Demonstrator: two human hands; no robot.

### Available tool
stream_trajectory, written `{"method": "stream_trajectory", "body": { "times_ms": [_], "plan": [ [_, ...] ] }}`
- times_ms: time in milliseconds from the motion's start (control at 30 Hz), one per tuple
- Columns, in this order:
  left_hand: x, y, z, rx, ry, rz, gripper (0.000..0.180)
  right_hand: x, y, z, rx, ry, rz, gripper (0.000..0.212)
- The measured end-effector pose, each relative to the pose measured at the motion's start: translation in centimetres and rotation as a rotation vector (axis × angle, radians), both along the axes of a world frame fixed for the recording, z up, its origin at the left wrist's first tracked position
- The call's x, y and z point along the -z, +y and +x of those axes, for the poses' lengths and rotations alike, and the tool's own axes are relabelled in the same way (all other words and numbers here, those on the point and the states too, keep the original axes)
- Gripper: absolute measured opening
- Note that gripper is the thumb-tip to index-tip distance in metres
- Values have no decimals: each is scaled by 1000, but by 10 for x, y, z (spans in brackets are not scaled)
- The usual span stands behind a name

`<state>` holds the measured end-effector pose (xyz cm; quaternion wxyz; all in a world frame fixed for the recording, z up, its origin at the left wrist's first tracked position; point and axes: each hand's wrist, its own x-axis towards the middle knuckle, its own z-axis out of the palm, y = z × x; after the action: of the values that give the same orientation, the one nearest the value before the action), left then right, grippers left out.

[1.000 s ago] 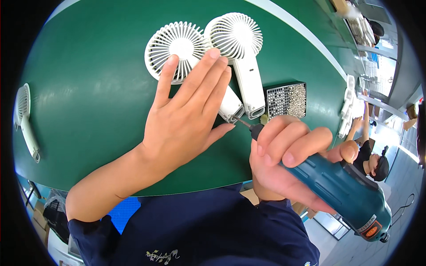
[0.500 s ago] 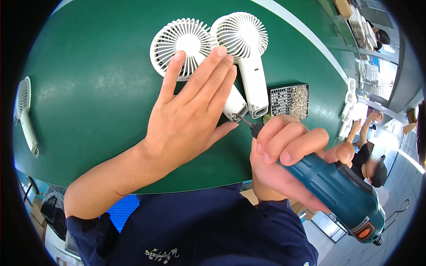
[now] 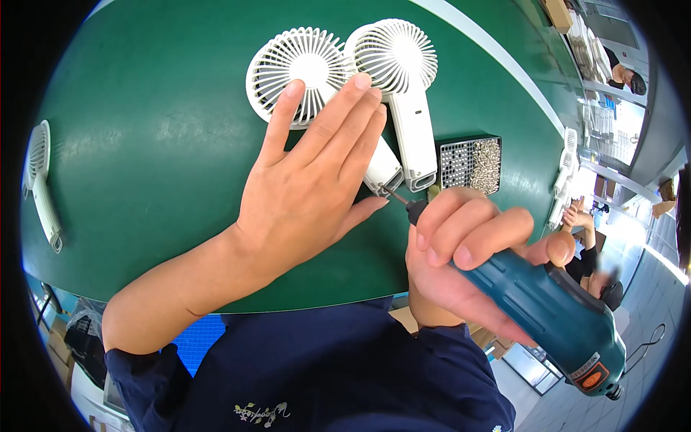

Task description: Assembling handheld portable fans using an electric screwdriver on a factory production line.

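My left hand (image 3: 295,173) lies flat with its fingers spread over the handle of a white handheld fan (image 3: 309,68), pressing on it. Part of that handle is hidden under my palm. My right hand (image 3: 468,237) is wrapped round a teal electric screwdriver (image 3: 533,288), thumb on its dark lever. The screwdriver's thin bit meets the bottom end of the covered fan's handle, beside my left thumb. A second white fan (image 3: 414,137) lies right against the first, its handle toward me. Close by on the right is a black screw tray (image 3: 469,164) with small silvery screws heaped along one side.
The green tabletop (image 3: 165,194) curves toward me. One more white fan (image 3: 43,183) lies at the far left, and several white fans (image 3: 565,173) are at the right edge. Beyond them, a person in dark clothes (image 3: 590,266) sits with raised hands; another person (image 3: 626,75) is farther back.
My hands and the screwdriver keep almost the same place, with the bit still at the handle's end. The whole view shifts slightly. At the right, the seated person's hands have come lower.
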<state>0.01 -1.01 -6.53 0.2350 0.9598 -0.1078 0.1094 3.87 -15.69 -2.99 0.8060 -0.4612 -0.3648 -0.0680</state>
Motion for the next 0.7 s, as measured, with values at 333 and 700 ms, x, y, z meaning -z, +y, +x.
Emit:
{"method": "stream_trajectory", "body": {
  "times_ms": [333, 700],
  "plan": [
    [1, -2, 0, -2, 5, 5, 77, 3, 0, 0, 10, -10, 14, 80],
    [2, -3, 1, -31, -26, 40, 76, 3, -5, 6, -85, -19, -60, 81]
  ]
}}
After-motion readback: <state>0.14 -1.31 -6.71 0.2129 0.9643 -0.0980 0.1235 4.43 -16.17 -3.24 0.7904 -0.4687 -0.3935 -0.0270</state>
